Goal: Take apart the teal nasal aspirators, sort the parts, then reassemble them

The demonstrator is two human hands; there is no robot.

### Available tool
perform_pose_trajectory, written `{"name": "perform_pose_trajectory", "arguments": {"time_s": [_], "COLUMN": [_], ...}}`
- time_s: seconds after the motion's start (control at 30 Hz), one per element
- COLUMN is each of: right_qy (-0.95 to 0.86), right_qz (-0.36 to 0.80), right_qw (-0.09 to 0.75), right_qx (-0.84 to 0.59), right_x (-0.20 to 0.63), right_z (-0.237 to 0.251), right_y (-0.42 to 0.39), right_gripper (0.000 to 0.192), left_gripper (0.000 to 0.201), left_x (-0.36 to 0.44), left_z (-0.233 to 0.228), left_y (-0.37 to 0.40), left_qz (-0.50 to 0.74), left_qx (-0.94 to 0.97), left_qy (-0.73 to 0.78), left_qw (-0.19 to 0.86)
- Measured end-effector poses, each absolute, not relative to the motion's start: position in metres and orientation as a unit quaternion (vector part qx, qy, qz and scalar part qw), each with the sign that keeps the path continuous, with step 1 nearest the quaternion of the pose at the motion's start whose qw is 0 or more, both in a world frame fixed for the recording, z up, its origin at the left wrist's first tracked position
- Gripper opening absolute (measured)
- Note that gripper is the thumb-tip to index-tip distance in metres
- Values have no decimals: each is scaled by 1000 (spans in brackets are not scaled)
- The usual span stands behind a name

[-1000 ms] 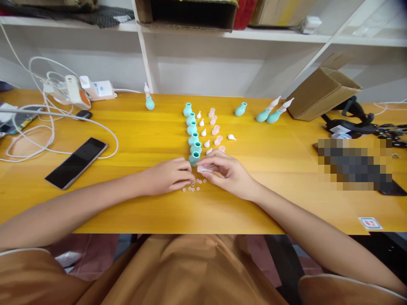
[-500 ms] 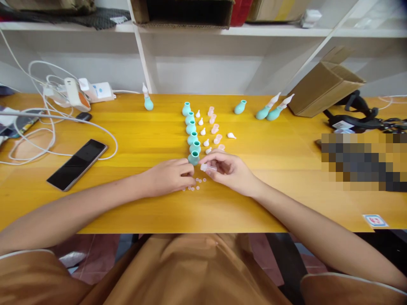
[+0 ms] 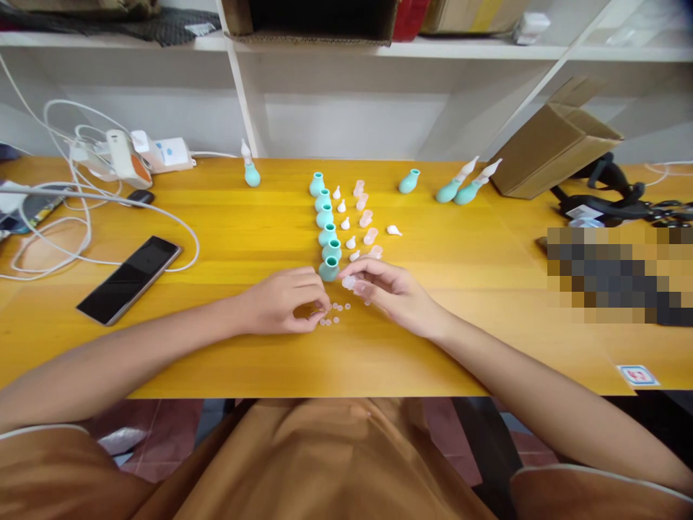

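I observed the right hand (image 3: 399,295) gripping a clear connector (image 3: 349,282) over the table (image 3: 325,368), long axis roughly crosswise, whitish end leftward, near the closest teal bulb (image 3: 328,272). The left hand (image 3: 284,300) pinched beside small rings (image 3: 336,320), contents indeterminable.

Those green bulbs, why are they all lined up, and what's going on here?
A person's right hand holds a small clear piece. The left hand has its fingertips down by some tiny discs; whether it has picked one up is hard to see. Six open green bulbs stand in a row beyond, beside white tips and pink pieces. Three other bulbs, off to the sides, have pointed tops on.
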State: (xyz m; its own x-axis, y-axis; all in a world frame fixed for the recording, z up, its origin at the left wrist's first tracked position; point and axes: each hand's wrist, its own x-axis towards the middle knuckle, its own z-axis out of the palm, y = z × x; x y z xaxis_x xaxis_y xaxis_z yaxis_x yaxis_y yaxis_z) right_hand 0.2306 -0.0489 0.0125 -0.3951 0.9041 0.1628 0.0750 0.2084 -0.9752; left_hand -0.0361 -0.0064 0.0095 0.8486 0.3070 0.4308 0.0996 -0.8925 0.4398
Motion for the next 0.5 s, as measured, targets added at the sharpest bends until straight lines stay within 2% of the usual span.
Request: {"name": "perform_pose_trajectory", "arguments": {"time_s": [0.23,0.37,0.5], "right_qy": [-625,-661,-640], "right_qz": [558,528,556], "right_qw": [421,411,417], "right_qx": [-347,-341,-327], "right_x": [232,231,229], "right_z": [6,9,11], "right_y": [-52,-55,-57], "right_gripper": [31,27,21], "left_gripper": [14,15,15], "left_x": [-34,-31,-30], "left_z": [17,21,22], "left_y": [-17,-24,-30], "left_qz": [369,386,375], "left_qx": [879,868,873], "left_qy": [183,184,187], "left_qw": [240,251,249]}}
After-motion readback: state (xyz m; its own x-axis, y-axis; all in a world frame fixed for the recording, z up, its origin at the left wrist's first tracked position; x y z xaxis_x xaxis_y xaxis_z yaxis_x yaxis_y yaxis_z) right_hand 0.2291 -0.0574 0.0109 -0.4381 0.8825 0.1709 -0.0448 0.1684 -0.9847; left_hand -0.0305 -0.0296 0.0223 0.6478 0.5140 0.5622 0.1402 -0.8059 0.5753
